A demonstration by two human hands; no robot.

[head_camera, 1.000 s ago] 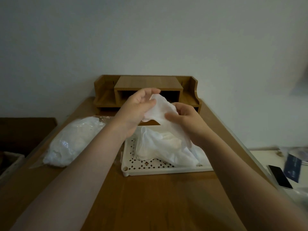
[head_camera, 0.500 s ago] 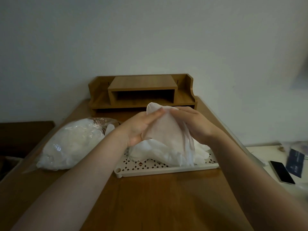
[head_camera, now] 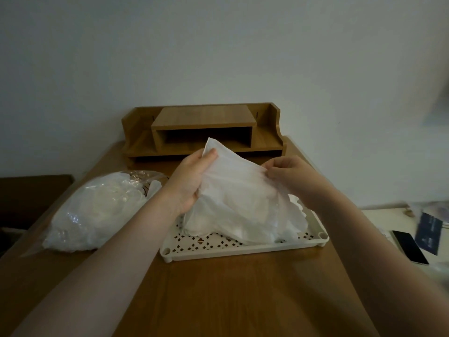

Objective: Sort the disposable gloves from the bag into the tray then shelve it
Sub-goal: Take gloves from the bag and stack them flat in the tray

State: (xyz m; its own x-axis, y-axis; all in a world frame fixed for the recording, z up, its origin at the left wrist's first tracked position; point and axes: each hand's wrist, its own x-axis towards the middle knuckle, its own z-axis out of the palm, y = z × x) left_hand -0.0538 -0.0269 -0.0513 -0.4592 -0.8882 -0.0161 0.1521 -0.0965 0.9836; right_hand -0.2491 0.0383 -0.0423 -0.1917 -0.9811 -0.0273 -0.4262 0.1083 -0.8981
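A thin white disposable glove (head_camera: 233, 173) is stretched between both hands above the tray. My left hand (head_camera: 192, 181) grips its left edge near the top corner, and my right hand (head_camera: 289, 173) pinches its right edge. Under it, a loose pile of white gloves (head_camera: 243, 220) lies in the cream perforated tray (head_camera: 233, 250) on the wooden desk. The clear plastic bag (head_camera: 102, 210) of gloves lies to the left of the tray. The wooden desk shelf (head_camera: 204, 130) stands at the back against the wall.
Bare wooden desk (head_camera: 230, 295) stretches in front of the tray. To the right, on a lower white surface, lie a black phone (head_camera: 410, 246) and a dark blue packet (head_camera: 427, 235). A dark piece of furniture (head_camera: 31, 190) sits at the left.
My hands have drawn apart, spreading the glove wide above the pile. A second ago they held it bunched together higher up.
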